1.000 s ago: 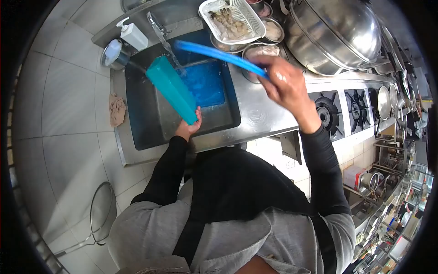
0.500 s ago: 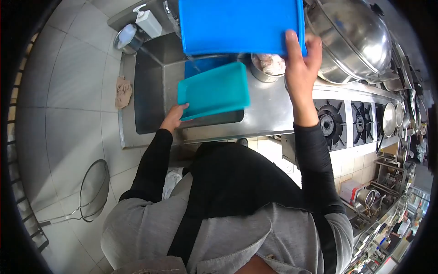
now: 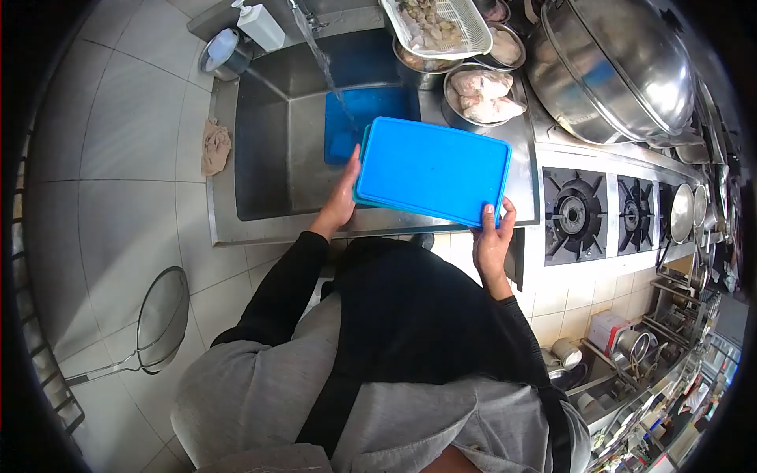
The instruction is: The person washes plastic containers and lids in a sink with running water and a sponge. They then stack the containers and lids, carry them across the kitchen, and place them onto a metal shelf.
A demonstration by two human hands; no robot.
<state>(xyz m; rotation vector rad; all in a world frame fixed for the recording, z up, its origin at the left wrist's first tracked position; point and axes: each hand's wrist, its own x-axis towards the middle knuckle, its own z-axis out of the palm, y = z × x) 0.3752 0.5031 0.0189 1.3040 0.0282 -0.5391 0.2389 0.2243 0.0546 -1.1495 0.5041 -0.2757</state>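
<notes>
A flat blue lid (image 3: 435,169) lies over the teal container, of which a thin edge (image 3: 363,202) shows at the left and lower side. My left hand (image 3: 341,197) grips the container's left end. At the lid's lower right corner, my right hand (image 3: 494,236) holds the blue lid between thumb and fingers. Both pieces are in front of my body, over the right edge of the sink (image 3: 264,213). Another blue piece (image 3: 335,126) lies in the sink under running water (image 3: 325,67).
Bowls of meat (image 3: 479,98) and a white basket of food (image 3: 435,27) stand behind the lid. A large steel pot (image 3: 611,71) and gas burners (image 3: 574,214) are at the right. A soap bottle (image 3: 260,27) and a brown cloth (image 3: 215,147) sit at the left.
My right hand has brought the blue lid down and closer onto the teal container. My left hand has moved right with the container, which is now mostly hidden.
</notes>
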